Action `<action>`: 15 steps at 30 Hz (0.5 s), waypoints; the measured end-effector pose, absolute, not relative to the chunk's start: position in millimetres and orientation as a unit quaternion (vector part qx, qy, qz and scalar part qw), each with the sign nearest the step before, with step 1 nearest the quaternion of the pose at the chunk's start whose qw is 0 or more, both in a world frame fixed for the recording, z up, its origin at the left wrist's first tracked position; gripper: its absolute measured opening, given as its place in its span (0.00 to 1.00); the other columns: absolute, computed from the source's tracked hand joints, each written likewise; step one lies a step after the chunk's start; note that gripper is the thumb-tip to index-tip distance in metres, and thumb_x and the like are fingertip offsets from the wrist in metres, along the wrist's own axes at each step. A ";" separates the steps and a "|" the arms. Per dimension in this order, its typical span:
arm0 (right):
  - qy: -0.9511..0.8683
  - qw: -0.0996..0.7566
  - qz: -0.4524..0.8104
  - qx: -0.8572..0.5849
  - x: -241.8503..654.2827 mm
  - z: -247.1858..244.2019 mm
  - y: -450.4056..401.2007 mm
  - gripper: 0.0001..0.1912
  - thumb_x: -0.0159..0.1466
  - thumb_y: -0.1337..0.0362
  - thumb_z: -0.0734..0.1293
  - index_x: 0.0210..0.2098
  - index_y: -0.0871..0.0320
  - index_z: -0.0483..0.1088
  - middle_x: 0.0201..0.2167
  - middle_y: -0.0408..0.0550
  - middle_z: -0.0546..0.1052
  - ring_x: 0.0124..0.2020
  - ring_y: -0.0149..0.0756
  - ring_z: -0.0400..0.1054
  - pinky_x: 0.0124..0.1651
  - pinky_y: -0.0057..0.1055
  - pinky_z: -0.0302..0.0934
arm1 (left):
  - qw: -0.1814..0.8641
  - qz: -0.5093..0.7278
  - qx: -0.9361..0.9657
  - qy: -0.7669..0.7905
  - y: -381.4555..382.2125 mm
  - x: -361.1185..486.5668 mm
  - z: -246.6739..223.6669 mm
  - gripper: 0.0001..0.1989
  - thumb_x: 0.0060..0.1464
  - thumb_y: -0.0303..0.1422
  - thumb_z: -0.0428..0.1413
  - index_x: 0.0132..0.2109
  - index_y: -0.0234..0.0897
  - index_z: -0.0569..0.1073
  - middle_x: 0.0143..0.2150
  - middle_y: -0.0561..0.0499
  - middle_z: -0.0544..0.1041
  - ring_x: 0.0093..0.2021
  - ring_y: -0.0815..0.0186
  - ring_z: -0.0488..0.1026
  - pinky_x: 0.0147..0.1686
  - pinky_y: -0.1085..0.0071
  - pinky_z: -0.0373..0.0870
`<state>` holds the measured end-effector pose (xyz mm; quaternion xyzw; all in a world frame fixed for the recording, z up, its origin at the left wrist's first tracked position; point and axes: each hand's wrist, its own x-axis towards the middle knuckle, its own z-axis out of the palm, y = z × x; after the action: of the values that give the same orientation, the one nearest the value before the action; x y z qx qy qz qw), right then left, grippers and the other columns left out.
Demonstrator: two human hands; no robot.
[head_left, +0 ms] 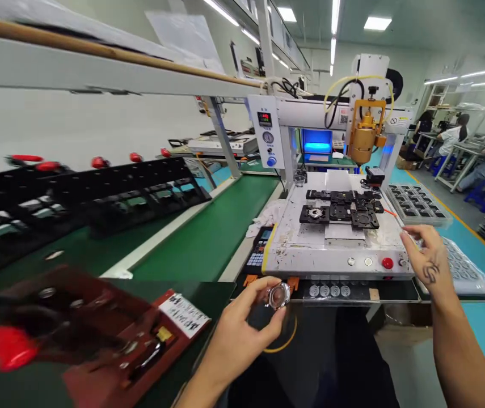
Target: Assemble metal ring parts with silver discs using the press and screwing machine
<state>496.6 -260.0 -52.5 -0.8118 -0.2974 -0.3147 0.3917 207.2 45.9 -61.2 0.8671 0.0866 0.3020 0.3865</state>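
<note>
My left hand (246, 334) pinches a round silver watch case (279, 296) between thumb and fingers, held up in front of the machine's front edge. My right hand (429, 255) is at the right front corner of the white machine bed (310, 249). Its thumb and forefinger come together at the tips; anything between them is too small to make out. On the bed sit black fixture blocks (341, 212), and a round metal part (315, 213) lies in the left one. A gold-coloured dispensing head (363, 139) hangs above and behind them.
At left stands a dark red press fixture (110, 351) with a red knob (11, 347). Black clamps line the green belt (208, 226). Clear trays (418, 204) of parts lie right of the machine. A keypad (257, 249) rests left of it. People sit at far benches.
</note>
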 end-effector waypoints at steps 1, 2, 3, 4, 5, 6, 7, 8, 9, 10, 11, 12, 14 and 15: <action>-0.261 0.387 -0.325 -0.822 492.8 -66.0 -280.3 0.20 0.72 0.46 0.68 0.45 0.58 0.76 0.41 0.52 0.76 0.43 0.45 0.69 0.50 0.42 0.63 | 0.401 0.287 0.865 0.089 45.4 208.2 -70.2 0.16 0.59 0.34 0.61 0.54 0.41 0.75 0.47 0.49 0.83 0.44 0.62 0.82 0.48 0.66 0.80; -0.237 0.376 -0.325 -0.835 490.6 -79.9 -295.6 0.23 0.70 0.42 0.68 0.43 0.58 0.76 0.40 0.52 0.75 0.42 0.46 0.69 0.49 0.43 0.63 | 0.419 0.268 0.863 0.087 43.1 211.3 -78.1 0.16 0.59 0.35 0.61 0.54 0.41 0.75 0.46 0.49 0.83 0.44 0.62 0.82 0.48 0.66 0.80; -0.220 0.365 -0.322 -0.846 489.4 -93.4 -306.1 0.26 0.69 0.39 0.68 0.42 0.59 0.75 0.39 0.53 0.75 0.43 0.47 0.68 0.49 0.44 0.62 | 0.439 0.247 0.860 0.080 39.0 216.3 -85.1 0.16 0.58 0.34 0.61 0.53 0.40 0.75 0.45 0.49 0.83 0.43 0.62 0.82 0.47 0.66 0.80; -0.208 0.355 -0.322 -0.852 488.4 -105.9 -312.0 0.28 0.69 0.37 0.68 0.41 0.59 0.74 0.39 0.54 0.74 0.43 0.48 0.68 0.50 0.45 0.62 | 0.458 0.223 0.858 0.071 33.4 223.1 -91.5 0.16 0.57 0.34 0.61 0.53 0.40 0.75 0.44 0.49 0.82 0.43 0.62 0.82 0.47 0.65 0.80; -0.199 0.346 -0.330 -0.856 486.6 -116.8 -314.0 0.29 0.69 0.36 0.67 0.41 0.59 0.73 0.39 0.55 0.74 0.44 0.49 0.67 0.51 0.47 0.62 | 0.474 0.199 0.856 0.059 26.7 231.2 -97.8 0.17 0.57 0.34 0.62 0.53 0.39 0.75 0.44 0.49 0.82 0.42 0.62 0.81 0.47 0.65 0.80; -0.189 0.339 -0.347 -0.854 483.3 -125.9 -312.9 0.28 0.70 0.38 0.67 0.41 0.59 0.72 0.39 0.55 0.74 0.44 0.50 0.67 0.52 0.48 0.62 | 0.486 0.173 0.856 0.044 19.5 240.2 -104.3 0.17 0.56 0.34 0.62 0.53 0.39 0.75 0.44 0.49 0.82 0.43 0.61 0.81 0.47 0.64 0.80; -0.182 0.334 -0.369 -0.848 477.9 -133.3 -309.3 0.25 0.71 0.40 0.68 0.41 0.59 0.71 0.38 0.55 0.74 0.44 0.50 0.67 0.52 0.49 0.62 | 0.491 0.148 0.858 0.025 12.2 249.7 -111.2 0.18 0.55 0.33 0.62 0.53 0.39 0.75 0.46 0.49 0.82 0.45 0.61 0.81 0.49 0.63 0.79; -0.192 0.334 -0.383 -0.840 470.2 -139.2 -303.9 0.21 0.72 0.44 0.68 0.41 0.58 0.71 0.38 0.55 0.74 0.43 0.49 0.68 0.52 0.49 0.63 | 0.491 0.126 0.862 0.003 5.4 259.5 -118.5 0.19 0.55 0.32 0.63 0.54 0.40 0.75 0.48 0.48 0.82 0.48 0.60 0.81 0.52 0.62 0.78; -0.224 0.335 -0.379 -0.833 460.7 -144.3 -297.0 0.17 0.73 0.49 0.68 0.42 0.58 0.71 0.37 0.54 0.75 0.42 0.48 0.68 0.51 0.48 0.64 | 0.487 0.108 0.867 -0.022 -0.5 269.2 -126.2 0.20 0.54 0.31 0.64 0.54 0.40 0.75 0.52 0.47 0.82 0.52 0.58 0.80 0.56 0.60 0.77; -0.274 0.338 -0.356 -0.827 450.0 -149.0 -289.0 0.12 0.74 0.55 0.68 0.43 0.57 0.72 0.37 0.54 0.76 0.41 0.47 0.69 0.50 0.47 0.65 | 0.479 0.093 0.872 -0.048 -5.1 278.6 -134.0 0.20 0.54 0.30 0.65 0.54 0.41 0.75 0.55 0.46 0.81 0.56 0.56 0.79 0.60 0.58 0.74; -0.334 0.340 -0.316 -0.820 438.9 -153.9 -280.4 0.07 0.75 0.59 0.66 0.44 0.57 0.72 0.38 0.54 0.77 0.41 0.47 0.71 0.49 0.46 0.67 | 0.468 0.083 0.877 -0.069 -8.3 287.4 -141.8 0.20 0.53 0.29 0.65 0.53 0.41 0.75 0.59 0.45 0.80 0.61 0.54 0.76 0.64 0.56 0.71; -0.394 0.336 -0.267 -0.813 428.5 -159.2 -271.5 0.06 0.76 0.63 0.65 0.47 0.56 0.74 0.41 0.54 0.79 0.43 0.46 0.73 0.50 0.45 0.68 | 0.455 0.076 0.883 -0.084 -10.1 295.2 -149.2 0.20 0.52 0.28 0.66 0.52 0.41 0.75 0.63 0.44 0.78 0.65 0.52 0.73 0.67 0.54 0.68; -0.472 0.318 -0.187 -0.801 412.1 -170.7 -255.6 0.12 0.76 0.67 0.62 0.54 0.55 0.75 0.49 0.54 0.81 0.51 0.47 0.76 0.54 0.45 0.70 | 0.428 0.067 0.896 -0.097 -10.2 306.1 -162.0 0.19 0.51 0.26 0.67 0.50 0.41 0.75 0.69 0.43 0.74 0.71 0.49 0.68 0.71 0.51 0.64; -0.487 0.310 -0.164 -0.800 406.9 -176.4 -249.4 0.14 0.77 0.68 0.60 0.56 0.54 0.74 0.51 0.54 0.81 0.54 0.47 0.76 0.56 0.45 0.71 | 0.419 0.062 0.901 -0.098 -9.4 308.7 -167.3 0.19 0.51 0.26 0.66 0.49 0.41 0.75 0.70 0.43 0.73 0.72 0.49 0.66 0.72 0.50 0.62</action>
<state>406.9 -249.4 -176.4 -0.8001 -0.4866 -0.1642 0.3101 308.7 -9.4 -167.3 0.9005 -0.0984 0.0618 0.4190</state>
